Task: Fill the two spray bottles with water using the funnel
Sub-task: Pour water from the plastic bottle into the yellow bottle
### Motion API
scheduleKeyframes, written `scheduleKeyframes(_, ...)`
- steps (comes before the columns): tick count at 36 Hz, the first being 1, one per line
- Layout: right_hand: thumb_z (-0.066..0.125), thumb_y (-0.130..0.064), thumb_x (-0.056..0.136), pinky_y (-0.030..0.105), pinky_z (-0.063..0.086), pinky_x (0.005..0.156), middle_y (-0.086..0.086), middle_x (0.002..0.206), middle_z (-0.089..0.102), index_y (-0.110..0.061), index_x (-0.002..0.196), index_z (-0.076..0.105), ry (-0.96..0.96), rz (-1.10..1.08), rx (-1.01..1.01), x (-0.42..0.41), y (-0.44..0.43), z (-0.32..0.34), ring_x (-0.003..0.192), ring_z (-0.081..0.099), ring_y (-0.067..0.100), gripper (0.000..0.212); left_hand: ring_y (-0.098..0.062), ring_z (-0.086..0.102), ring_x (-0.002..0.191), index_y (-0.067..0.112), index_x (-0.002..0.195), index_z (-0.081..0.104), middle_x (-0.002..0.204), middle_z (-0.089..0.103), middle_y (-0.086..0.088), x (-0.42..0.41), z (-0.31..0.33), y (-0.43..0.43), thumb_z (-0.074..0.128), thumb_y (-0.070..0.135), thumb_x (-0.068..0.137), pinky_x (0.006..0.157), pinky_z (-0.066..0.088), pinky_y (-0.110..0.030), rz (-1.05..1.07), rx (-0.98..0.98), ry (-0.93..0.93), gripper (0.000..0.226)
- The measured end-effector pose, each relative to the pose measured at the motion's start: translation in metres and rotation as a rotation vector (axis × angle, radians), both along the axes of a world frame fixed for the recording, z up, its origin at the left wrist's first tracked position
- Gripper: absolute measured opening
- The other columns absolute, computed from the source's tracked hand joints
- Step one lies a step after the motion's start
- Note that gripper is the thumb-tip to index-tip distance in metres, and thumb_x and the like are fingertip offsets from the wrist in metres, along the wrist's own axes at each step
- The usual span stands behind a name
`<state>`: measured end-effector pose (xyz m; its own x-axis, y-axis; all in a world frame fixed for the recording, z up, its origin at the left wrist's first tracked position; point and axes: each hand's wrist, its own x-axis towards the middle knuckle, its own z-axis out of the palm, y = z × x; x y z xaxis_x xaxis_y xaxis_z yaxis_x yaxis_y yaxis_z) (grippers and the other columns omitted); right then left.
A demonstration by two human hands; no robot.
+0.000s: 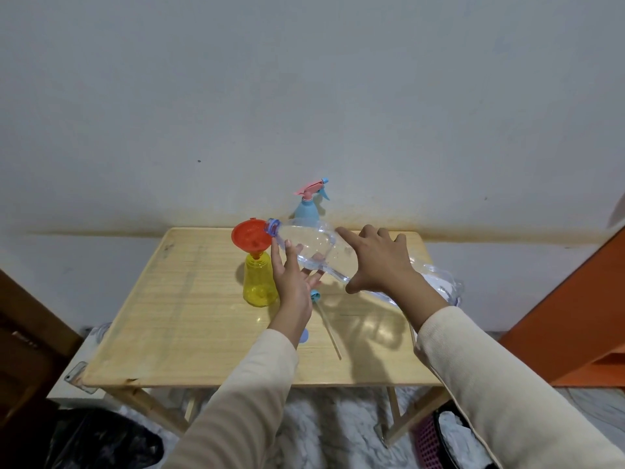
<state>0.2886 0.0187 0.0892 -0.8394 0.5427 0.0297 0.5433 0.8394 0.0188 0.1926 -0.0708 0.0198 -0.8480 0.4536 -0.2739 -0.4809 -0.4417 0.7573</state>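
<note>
A yellow spray bottle (258, 282) stands open on the wooden table (169, 316) with a red funnel (250, 238) in its neck. A large clear water bottle (314, 248) is tilted down to the left, its blue-ringed mouth over the funnel's rim. My left hand (291, 282) holds the bottle from below near the neck, fingers wrapped under it. My right hand (378, 262) grips its body from above, fingers spread and thumb beneath. A blue spray bottle (306, 211) with a pink and blue trigger head stands at the table's far edge by the wall.
A loose spray head (316, 295) with its long dip tube (329, 333) lies on the table below my hands. A phone (76, 372) lies off the table's left corner. Orange furniture (575, 316) stands at the right, a black bag (101, 441) at bottom left.
</note>
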Motion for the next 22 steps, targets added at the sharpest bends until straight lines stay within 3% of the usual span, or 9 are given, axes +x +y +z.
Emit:
scheduleKeyframes(6,0.077,-0.047,0.058,0.044,0.034,0.090,0.004,0.125,0.043,-0.042,0.144,0.014,0.051,-0.013,-0.068,0.003,0.001,-0.011,0.113,0.043,0.028,0.107,-0.035,0.062,0.110,0.043,0.140,0.034,0.132,0.056,-0.002,-0.001,0.006,-0.001,0.053,0.038,0.095,0.081,0.055,-0.041,0.002,-0.052,0.062,0.049)
scheduleKeyframes(12,0.076,-0.047,0.058,0.039,0.033,0.086,0.001,0.121,0.041,-0.043,0.146,0.010,0.171,-0.058,-0.191,0.011,0.009,-0.028,0.110,0.043,0.024,0.109,-0.029,0.064,0.108,0.043,0.140,0.035,0.134,0.053,0.001,-0.001,0.017,0.005,0.055,0.034,0.094,0.079,0.054,-0.042,-0.014,-0.078,0.226,0.050)
scheduleKeyframes(16,0.075,-0.043,0.060,0.039,0.036,0.087,0.001,0.119,0.042,-0.042,0.146,0.009,0.282,-0.095,-0.311,0.021,0.020,-0.043,0.108,0.044,0.024,0.108,-0.021,0.060,0.113,0.055,0.127,0.041,0.135,0.052,0.003,0.003,0.027,0.020,0.060,0.032,0.092,0.087,0.054,-0.047,-0.073,-0.116,0.360,0.045)
scheduleKeyframes(20,0.078,-0.036,0.060,0.037,0.044,0.086,0.002,0.121,0.046,-0.038,0.148,0.011,0.467,-0.127,-0.454,0.030,0.037,-0.054,0.109,0.049,0.022,0.110,-0.020,0.050,0.123,0.049,0.134,0.038,0.136,0.047,-0.003,0.011,0.039,0.046,0.062,0.032,0.091,0.083,0.052,-0.037,-0.119,-0.173,0.544,0.053)
scheduleKeyframes(22,0.083,-0.033,0.059,0.033,0.046,0.084,0.003,0.124,0.048,-0.034,0.149,0.013,0.561,-0.142,-0.506,0.033,0.046,-0.058,0.111,0.050,0.020,0.114,-0.015,0.047,0.127,0.050,0.134,0.039,0.135,0.046,0.001,0.016,0.044,0.061,0.062,0.029,0.091,0.098,0.048,-0.043,-0.154,-0.177,0.613,0.054)
